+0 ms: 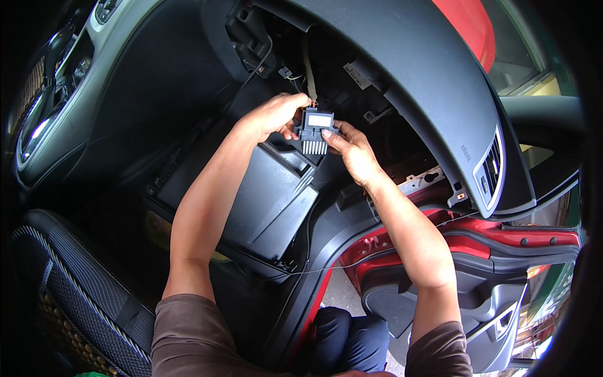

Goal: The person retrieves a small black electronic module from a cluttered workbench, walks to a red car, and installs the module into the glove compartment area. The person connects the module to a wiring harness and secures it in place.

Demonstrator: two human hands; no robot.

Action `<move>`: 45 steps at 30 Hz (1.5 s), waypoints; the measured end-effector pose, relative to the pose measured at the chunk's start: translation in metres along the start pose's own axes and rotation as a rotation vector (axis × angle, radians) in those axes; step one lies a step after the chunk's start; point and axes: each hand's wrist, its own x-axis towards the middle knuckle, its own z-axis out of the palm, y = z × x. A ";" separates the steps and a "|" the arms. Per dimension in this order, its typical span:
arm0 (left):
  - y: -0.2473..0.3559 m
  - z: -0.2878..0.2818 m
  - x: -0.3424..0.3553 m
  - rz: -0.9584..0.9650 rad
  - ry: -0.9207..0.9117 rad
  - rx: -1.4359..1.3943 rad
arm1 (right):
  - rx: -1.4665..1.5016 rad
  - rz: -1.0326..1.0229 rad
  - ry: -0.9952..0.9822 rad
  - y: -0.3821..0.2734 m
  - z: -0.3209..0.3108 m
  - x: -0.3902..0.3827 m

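Note:
A black blower resistor (317, 131) with a white label and a row of metal cooling fins is held up in front of the open dash cavity. My right hand (352, 147) grips its right side, thumb on the front face. My left hand (282, 116) is closed at its upper left, fingertips pinching the wiring connector (313, 104) at its top; a bit of red shows there. From this connector a taped wiring harness (307, 66) runs up into the cavity. The fingers behind the resistor are hidden.
A removed black glove box (264, 195) lies in the footwell below my hands. A loose plug (286, 73) hangs left of the harness. The dashboard (402, 56) arches over the right side. The open red door (465, 242) is at right, a seat (81, 276) at lower left.

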 end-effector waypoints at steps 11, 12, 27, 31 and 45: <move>-0.001 -0.002 0.000 0.000 -0.013 -0.001 | 0.053 0.010 0.016 -0.005 0.005 0.001; 0.000 -0.002 0.000 -0.003 -0.013 -0.002 | 0.057 0.014 0.019 -0.006 0.006 0.001; -0.004 -0.003 0.003 -0.002 -0.003 0.001 | -0.018 0.029 0.050 -0.013 0.009 -0.001; -0.004 -0.003 0.003 -0.003 0.003 -0.002 | -0.054 0.019 0.057 -0.009 0.008 0.001; -0.006 -0.003 0.003 0.013 0.009 0.002 | -0.055 0.016 0.063 0.000 0.012 0.004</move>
